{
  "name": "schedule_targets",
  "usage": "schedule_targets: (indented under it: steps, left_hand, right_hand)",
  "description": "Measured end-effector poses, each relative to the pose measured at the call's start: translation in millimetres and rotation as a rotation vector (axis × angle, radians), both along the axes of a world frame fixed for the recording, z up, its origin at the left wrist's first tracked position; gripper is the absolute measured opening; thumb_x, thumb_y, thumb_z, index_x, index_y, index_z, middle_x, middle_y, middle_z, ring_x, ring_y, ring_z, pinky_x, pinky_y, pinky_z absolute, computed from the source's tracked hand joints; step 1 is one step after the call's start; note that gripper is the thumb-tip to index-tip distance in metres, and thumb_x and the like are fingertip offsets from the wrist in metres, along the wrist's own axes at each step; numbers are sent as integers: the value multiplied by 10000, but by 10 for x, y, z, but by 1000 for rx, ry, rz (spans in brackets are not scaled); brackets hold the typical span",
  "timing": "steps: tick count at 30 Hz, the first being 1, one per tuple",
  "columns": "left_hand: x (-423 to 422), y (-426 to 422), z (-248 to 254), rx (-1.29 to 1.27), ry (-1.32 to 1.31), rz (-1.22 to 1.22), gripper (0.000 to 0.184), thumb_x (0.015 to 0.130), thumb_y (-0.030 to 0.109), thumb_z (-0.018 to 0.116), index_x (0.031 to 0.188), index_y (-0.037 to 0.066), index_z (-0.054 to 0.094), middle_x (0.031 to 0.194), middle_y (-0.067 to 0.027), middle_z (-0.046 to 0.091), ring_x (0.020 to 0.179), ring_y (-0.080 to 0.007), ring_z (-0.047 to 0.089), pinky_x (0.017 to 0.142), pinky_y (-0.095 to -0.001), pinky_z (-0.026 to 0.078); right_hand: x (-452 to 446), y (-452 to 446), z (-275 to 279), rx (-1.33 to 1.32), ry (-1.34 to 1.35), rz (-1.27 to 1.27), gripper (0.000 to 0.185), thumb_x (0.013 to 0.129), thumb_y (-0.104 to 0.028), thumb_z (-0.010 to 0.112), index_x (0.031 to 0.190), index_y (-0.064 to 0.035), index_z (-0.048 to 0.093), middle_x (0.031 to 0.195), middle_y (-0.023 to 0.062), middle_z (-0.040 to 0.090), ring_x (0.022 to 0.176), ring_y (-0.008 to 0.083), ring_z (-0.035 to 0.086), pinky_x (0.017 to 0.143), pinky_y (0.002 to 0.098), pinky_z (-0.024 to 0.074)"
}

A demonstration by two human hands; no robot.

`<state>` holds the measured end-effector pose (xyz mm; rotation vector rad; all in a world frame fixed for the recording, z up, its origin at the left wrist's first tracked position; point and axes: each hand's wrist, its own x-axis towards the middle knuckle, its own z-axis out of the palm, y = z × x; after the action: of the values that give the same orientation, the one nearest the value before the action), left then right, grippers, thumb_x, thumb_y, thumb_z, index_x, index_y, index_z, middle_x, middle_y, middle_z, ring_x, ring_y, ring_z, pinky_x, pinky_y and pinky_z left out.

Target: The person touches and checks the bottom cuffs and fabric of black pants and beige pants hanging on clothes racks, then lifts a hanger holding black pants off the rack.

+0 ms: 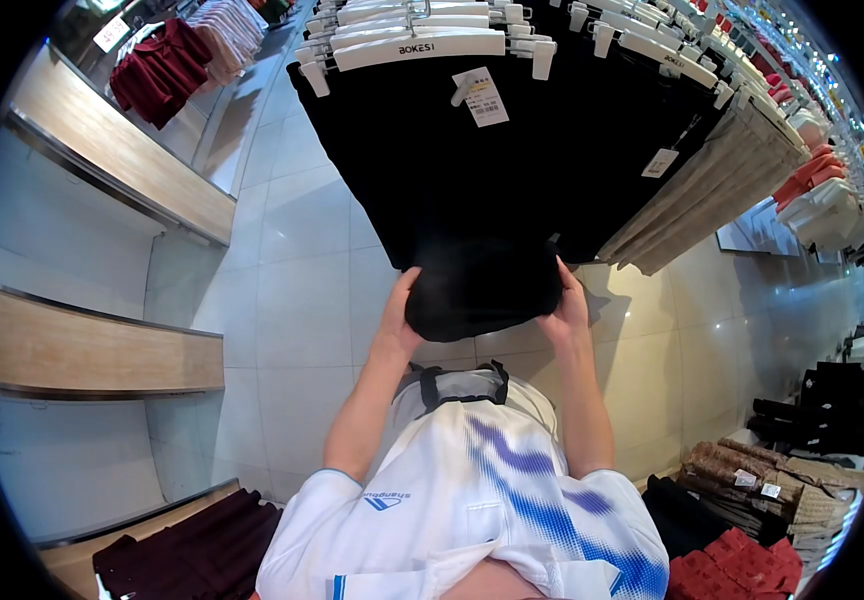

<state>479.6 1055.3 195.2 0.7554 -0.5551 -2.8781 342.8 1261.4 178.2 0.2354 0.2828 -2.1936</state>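
Observation:
A black garment hangs from a white clip hanger, with a white price tag near its top. Its lower part bulges toward me between my two hands. On the left side of that part, my left hand is closed on the fabric, thumb on top. Opposite it, my right hand grips the right edge in the same way. The fingers beneath the cloth are partly hidden.
More black garments and beige pleated ones hang at the right. Wooden shelves stand at the left. Folded dark clothes lie at lower left, red and brown ones at lower right. Tiled floor shows between.

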Motion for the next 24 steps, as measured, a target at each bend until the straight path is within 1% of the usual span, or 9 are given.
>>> schedule_targets:
  steps: [4, 6, 11, 15, 17, 18, 20, 22, 24]
  left_hand:
    - [49, -39, 27, 60, 139, -33, 362, 915, 282, 430, 1038, -16, 595, 997, -111, 658, 880, -223, 653, 768, -345, 552]
    - [84, -78, -63, 35, 511, -46, 363, 906, 281, 422, 1006, -11, 614, 970, -118, 667, 885, -234, 651, 800, -335, 541]
    - [145, -6, 47, 6, 391, 97, 353, 894, 269, 427, 986, -8, 625, 970, -130, 670, 899, -244, 649, 843, -325, 525]
    - [151, -7, 137, 52, 380, -23, 346, 883, 229, 461, 1105, -9, 581, 1051, -135, 646, 953, -242, 635, 874, -353, 513]
    - [174, 43, 198, -68, 250, -84, 359, 878, 208, 473, 1151, -14, 549, 1093, -138, 627, 979, -240, 625, 885, -360, 508]
    - [192, 77, 246, -187, 117, -143, 385, 873, 187, 485, 1197, -19, 517, 1136, -141, 608, 1005, -238, 616, 896, -367, 502]
    - [188, 119, 153, -242, 143, -249, 437, 862, 166, 528, 1252, -23, 473, 1192, -143, 579, 1064, -233, 592, 917, -318, 483]
    - [136, 122, -338, -886, 3, -553, 355, 871, 142, 565, 1201, 26, 510, 1089, -46, 590, 953, -122, 568, 798, -249, 484]
    - [82, 166, 27, -1098, 199, -677, 269, 879, 145, 587, 1113, 30, 523, 911, -36, 590, 790, -82, 528, 648, -239, 443]
  right_hand:
    - [20, 6, -45, 84, 0, -12, 299, 964, -277, 465, 1050, -48, 638, 1051, 90, 667, 974, 232, 642, 877, 373, 519]
    - [47, 27, -75, 92, -14, -11, 312, 964, -295, 464, 1018, -48, 648, 1027, 88, 673, 954, 230, 648, 865, 370, 524]
    - [122, 99, -180, -208, 86, 136, 330, 938, -303, 524, 1091, -32, 635, 1085, 123, 662, 994, 236, 641, 889, 369, 517]
    - [150, 135, -277, 31, 111, 82, 330, 941, -313, 527, 1083, -38, 640, 1007, 113, 682, 962, 213, 651, 867, 348, 521]
    - [54, 193, -481, 608, 503, 81, 228, 924, -233, 573, 1033, -38, 614, 907, 80, 668, 872, 163, 656, 805, 311, 524]
    - [73, 188, -472, 607, 506, 83, 228, 924, -233, 573, 1033, -38, 614, 907, 80, 668, 872, 163, 656, 805, 311, 524]
    - [128, 188, -456, 1008, 1192, -122, 347, 869, -160, 641, 1164, -5, 543, 1076, 108, 625, 1046, 211, 599, 922, 324, 462]
    - [210, 160, -17, 989, 1390, -148, 483, 778, -62, 690, 1216, -15, 493, 1196, 127, 561, 1158, 247, 524, 982, 342, 414]
    - [337, 51, 477, 847, 1799, -9, 583, 720, -9, 692, 1261, -26, 475, 1233, 114, 536, 1178, 251, 495, 1026, 337, 363]
